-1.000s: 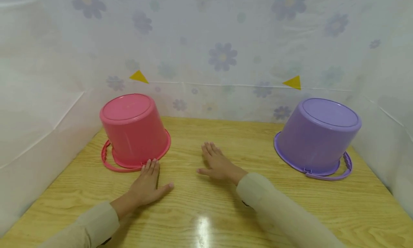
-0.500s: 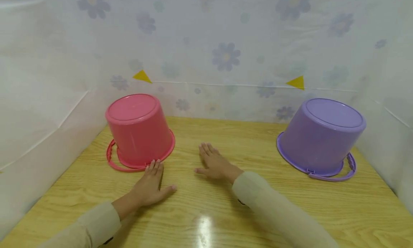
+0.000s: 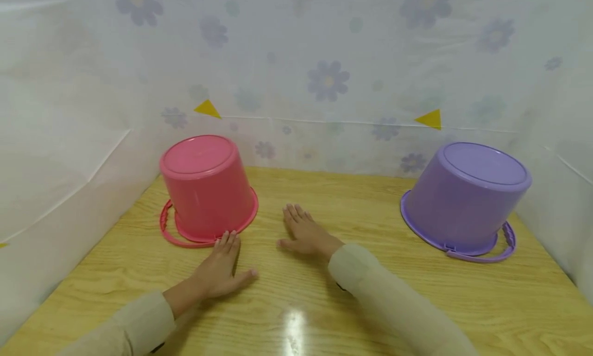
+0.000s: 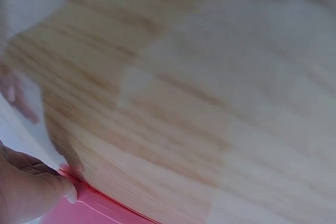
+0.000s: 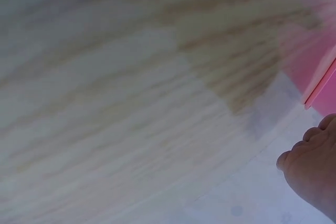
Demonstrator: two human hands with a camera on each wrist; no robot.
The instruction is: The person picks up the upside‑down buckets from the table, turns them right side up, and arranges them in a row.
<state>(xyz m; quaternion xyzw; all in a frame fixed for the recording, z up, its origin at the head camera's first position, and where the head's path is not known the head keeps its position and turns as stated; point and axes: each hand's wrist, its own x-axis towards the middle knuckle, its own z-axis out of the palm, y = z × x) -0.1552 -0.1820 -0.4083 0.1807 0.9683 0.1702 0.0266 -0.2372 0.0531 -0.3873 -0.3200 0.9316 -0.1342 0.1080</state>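
Note:
An upturned pink bucket [image 3: 206, 196] stands at the left on the wood-grain table, its handle [image 3: 173, 238] lying round the near left side. My left hand [image 3: 215, 273] reaches up to it, straight fingertips right at the near rim and thumb spread to the right. In the left wrist view, the left hand [image 4: 31, 192] overlaps the pink rim [image 4: 110, 203]. Palm down near the table's middle, my right hand [image 3: 303, 235] holds nothing, its fingers straight and thumb out to the left. The right wrist view shows the right hand [image 5: 310, 166] beside the pink rim [image 5: 317, 85].
At the right, a purple bucket [image 3: 463, 201] is also upside down, with its handle [image 3: 486, 255] resting toward the near right. White flowered sheeting [image 3: 296, 47] encloses the back and sides. Yellow triangles [image 3: 208, 109] mark the back sheet.
The head view has turned slightly left, so the buckets and wall appear further right. My right hand has come somewhat closer to the pink bucket, while the left stays at its rim.

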